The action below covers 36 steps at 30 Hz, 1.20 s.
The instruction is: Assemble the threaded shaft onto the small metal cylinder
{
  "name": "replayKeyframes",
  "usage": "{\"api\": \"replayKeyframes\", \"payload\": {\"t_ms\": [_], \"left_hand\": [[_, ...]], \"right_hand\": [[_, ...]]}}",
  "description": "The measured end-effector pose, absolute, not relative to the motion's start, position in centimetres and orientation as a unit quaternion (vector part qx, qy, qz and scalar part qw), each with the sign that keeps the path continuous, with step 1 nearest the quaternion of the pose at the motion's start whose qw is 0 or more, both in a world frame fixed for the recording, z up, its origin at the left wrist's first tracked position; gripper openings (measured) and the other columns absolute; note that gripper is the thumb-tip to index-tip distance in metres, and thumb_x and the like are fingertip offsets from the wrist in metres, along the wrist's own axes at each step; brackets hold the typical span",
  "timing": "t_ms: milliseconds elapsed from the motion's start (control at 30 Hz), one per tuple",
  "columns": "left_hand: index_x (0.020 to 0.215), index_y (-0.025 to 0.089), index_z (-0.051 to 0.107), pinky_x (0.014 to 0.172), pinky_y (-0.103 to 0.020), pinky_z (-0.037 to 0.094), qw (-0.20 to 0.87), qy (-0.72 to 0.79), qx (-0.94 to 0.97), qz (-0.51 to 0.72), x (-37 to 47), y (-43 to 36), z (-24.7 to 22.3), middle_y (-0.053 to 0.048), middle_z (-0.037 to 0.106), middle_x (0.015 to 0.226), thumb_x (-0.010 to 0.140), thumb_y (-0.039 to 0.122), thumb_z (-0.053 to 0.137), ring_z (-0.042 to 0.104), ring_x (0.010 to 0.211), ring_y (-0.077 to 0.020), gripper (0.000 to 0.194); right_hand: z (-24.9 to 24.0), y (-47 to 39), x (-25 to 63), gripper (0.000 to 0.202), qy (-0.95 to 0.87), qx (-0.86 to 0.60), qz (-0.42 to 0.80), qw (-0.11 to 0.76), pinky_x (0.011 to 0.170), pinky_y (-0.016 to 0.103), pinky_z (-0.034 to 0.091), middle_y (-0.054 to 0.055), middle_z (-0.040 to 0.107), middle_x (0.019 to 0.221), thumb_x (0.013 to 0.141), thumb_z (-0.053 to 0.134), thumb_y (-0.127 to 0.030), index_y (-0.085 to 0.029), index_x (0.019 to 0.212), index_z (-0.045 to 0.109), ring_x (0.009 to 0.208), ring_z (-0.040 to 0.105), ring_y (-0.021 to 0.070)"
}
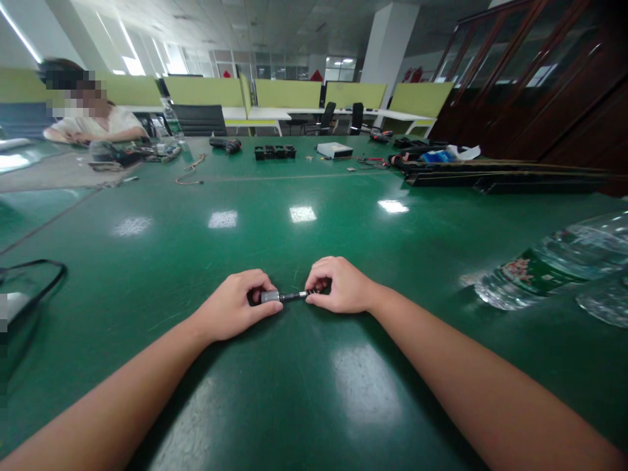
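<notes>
Low over the green table (275, 366), both hands are closed on one small silver-and-black shaft-like part (293, 296), which lies level between them. My left hand (238, 304) pinches its thick silver cylindrical end between thumb and fingers. A thin dark shaft runs from that end toward the right, with a bright metal section near the other hand. My right hand (338, 288) grips the right end, where dark ridges show between the fingertips. The fingers partly hide both ends, and I cannot tell whether the part is one piece or several joined.
Water bottles (544, 268) lie or lean at the right. A black cable (49, 263) loops at the left edge. Farther back are a power drill (226, 144), a black tray (275, 152), a white box (334, 150) and long black rails (490, 175). Another person (93, 118) sits far left.
</notes>
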<state>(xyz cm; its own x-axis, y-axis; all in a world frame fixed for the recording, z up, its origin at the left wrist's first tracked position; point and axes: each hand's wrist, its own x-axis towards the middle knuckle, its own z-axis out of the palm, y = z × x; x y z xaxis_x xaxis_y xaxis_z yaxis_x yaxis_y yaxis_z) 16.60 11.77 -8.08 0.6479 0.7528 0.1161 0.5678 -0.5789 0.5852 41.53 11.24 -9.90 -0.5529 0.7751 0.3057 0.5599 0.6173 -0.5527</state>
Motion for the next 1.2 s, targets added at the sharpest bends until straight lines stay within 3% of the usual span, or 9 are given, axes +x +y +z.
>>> {"api": "replayKeyframes", "payload": {"t_ms": [133,333,500,700,1200], "left_hand": [[0.082,0.018,0.066,0.060,-0.023,0.039,0.261,0.377,0.871,0.176,16.5,11.8,-8.1,0.001,0.061,0.073,0.083,0.040,0.065,0.054,0.066,-0.0136,0.023],[0.084,0.018,0.066,0.061,-0.024,0.039,0.257,0.378,0.873,0.170,16.6,11.8,-8.3,0.001,0.060,0.074,0.080,0.038,0.067,0.054,0.066,-0.0138,0.020],[0.090,0.018,0.067,0.060,-0.024,0.039,0.253,0.382,0.874,0.162,16.7,11.7,-8.3,0.000,0.061,0.076,0.079,0.041,0.069,0.053,0.066,-0.0141,0.025],[0.095,0.019,0.068,0.062,-0.024,0.040,0.270,0.374,0.873,0.162,16.6,11.8,-8.2,0.000,0.063,0.078,0.090,0.042,0.057,0.054,0.068,-0.0135,0.025],[0.090,0.018,0.066,0.061,-0.024,0.039,0.261,0.402,0.865,0.151,16.7,11.8,-8.5,0.001,0.059,0.073,0.076,0.040,0.070,0.053,0.066,-0.0146,0.027]], "right_hand": [[-10.0,11.1,41.0,0.008,-0.860,-0.377,0.212,0.272,0.068,0.025,0.045,0.001,0.066,0.072,0.073,0.074,-0.021,-0.017,0.080,0.073,0.067,0.059,0.0126],[-10.1,10.3,39.9,0.036,-0.827,-0.381,0.293,0.292,0.075,0.026,0.050,0.002,0.071,0.086,0.075,0.068,-0.011,-0.018,0.110,0.068,0.074,0.064,0.0126],[-10.0,10.3,39.7,0.031,-0.835,-0.383,0.274,0.285,0.072,0.025,0.049,0.002,0.070,0.082,0.074,0.068,-0.011,-0.016,0.104,0.070,0.072,0.063,0.0126],[-9.9,10.4,39.7,0.021,-0.851,-0.373,0.249,0.272,0.070,0.024,0.047,0.002,0.068,0.081,0.075,0.068,-0.013,-0.016,0.096,0.071,0.070,0.061,0.0120],[-9.8,10.3,39.7,0.017,-0.869,-0.362,0.217,0.259,0.071,0.025,0.044,0.001,0.066,0.080,0.077,0.068,-0.016,-0.018,0.094,0.071,0.072,0.059,0.0132]]}}
